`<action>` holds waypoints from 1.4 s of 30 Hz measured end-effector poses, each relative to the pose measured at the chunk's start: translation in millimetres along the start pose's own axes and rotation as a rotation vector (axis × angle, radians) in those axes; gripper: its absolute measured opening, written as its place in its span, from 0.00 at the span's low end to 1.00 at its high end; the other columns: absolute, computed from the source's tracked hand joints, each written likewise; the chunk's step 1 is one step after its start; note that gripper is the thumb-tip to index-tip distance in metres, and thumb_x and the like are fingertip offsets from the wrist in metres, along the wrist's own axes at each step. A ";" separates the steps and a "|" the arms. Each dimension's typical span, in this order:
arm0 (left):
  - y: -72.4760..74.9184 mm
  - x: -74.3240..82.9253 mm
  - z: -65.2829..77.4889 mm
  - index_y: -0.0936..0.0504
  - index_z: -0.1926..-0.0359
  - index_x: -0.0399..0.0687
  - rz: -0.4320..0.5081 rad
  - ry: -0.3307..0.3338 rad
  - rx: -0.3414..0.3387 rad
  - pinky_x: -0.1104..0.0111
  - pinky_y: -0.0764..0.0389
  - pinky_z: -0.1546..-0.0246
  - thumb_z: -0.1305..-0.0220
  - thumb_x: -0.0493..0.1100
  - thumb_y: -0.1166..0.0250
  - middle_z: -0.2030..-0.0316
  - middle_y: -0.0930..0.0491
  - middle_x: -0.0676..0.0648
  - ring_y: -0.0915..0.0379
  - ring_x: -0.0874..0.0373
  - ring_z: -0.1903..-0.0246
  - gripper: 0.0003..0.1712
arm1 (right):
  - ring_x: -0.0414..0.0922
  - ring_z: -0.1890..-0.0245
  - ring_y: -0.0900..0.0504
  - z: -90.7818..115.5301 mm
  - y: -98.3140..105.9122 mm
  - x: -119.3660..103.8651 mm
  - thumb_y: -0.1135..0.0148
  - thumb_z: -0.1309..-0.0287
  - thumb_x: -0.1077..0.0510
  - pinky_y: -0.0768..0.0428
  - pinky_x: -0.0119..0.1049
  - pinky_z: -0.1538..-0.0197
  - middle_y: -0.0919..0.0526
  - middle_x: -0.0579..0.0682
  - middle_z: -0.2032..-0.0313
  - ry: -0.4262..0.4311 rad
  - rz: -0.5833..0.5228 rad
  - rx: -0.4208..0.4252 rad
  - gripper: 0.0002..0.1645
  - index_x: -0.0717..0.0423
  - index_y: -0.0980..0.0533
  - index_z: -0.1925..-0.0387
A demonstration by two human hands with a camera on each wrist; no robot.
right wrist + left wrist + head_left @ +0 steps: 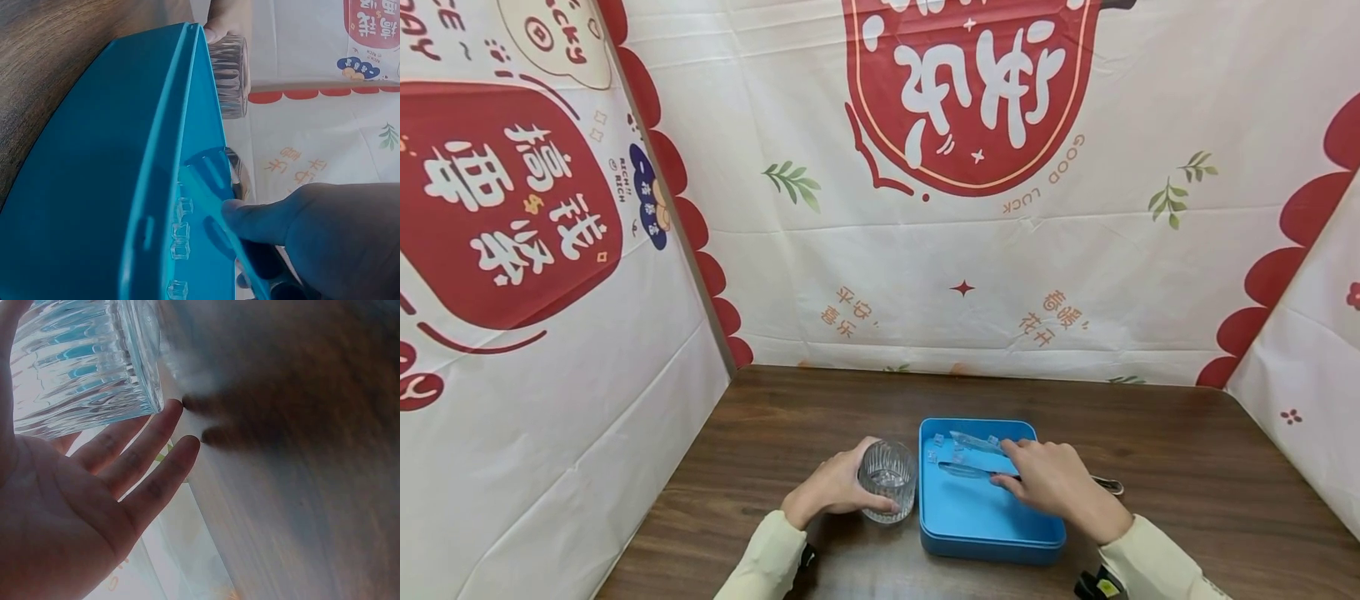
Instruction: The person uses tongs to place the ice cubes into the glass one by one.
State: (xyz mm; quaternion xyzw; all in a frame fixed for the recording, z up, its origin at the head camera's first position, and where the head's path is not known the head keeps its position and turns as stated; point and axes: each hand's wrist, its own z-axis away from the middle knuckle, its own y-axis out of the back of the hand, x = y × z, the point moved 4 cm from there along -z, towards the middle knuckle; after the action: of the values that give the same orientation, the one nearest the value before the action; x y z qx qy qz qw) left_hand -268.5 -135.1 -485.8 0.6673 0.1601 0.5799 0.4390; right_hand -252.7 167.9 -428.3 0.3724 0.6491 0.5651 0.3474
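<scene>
My left hand [838,483] grips a ribbed drinking glass [887,483], thumb on the near side and fingers round the far side. The glass stands on the table just left of a blue rectangular box [977,517]. In the left wrist view the fingers [159,487] reach past its base. Over the box, my right hand [1052,479] holds a pair of tongs [973,442], its two see-through arms spread apart and pointing left. Several clear ice-like cubes [938,440] lie in the far left part of the box, near the tong tips; in the right wrist view these cubes [180,231] line the inner wall.
The brown wooden table [820,400] extends around the box and glass. Behind it hangs a white printed cloth [962,250], with more cloth [550,433] along the left side. The metal end [1108,485] of the tongs sticks out past my right hand.
</scene>
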 end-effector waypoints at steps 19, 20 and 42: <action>-1.4 -1.0 0.0 0.34 0.36 0.61 -0.013 -0.001 0.009 0.56 0.21 0.56 0.59 0.69 0.23 0.52 0.20 0.54 0.24 0.58 0.56 0.51 | 0.43 0.80 0.24 -6.7 -14.9 2.6 0.34 0.41 0.40 0.27 0.37 0.80 0.15 0.54 0.65 -0.043 -0.004 -0.092 0.28 0.58 0.21 0.51; -1.4 -0.9 0.0 0.34 0.36 0.61 -0.014 -0.002 0.010 0.56 0.21 0.56 0.59 0.69 0.23 0.52 0.20 0.54 0.24 0.58 0.56 0.51 | 0.43 0.80 0.25 -6.9 -15.3 2.4 0.34 0.41 0.41 0.28 0.37 0.80 0.15 0.54 0.66 -0.040 0.000 -0.088 0.27 0.57 0.21 0.52; -0.2 -1.0 -0.9 0.33 0.37 0.63 -0.069 -0.024 0.051 0.58 0.22 0.57 0.61 0.72 0.24 0.54 0.19 0.55 0.22 0.58 0.57 0.52 | 0.38 0.84 0.34 -11.0 -18.4 -2.9 0.31 0.42 0.46 0.34 0.35 0.82 0.27 0.43 0.82 -0.012 -0.001 -0.029 0.11 0.49 0.19 0.69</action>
State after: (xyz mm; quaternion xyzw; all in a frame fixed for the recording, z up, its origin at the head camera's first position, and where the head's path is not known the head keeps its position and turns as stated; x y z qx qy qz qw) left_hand -269.5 -135.3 -486.6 0.6794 0.1924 0.5522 0.4433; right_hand -262.6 158.6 -445.2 0.3703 0.6390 0.5720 0.3569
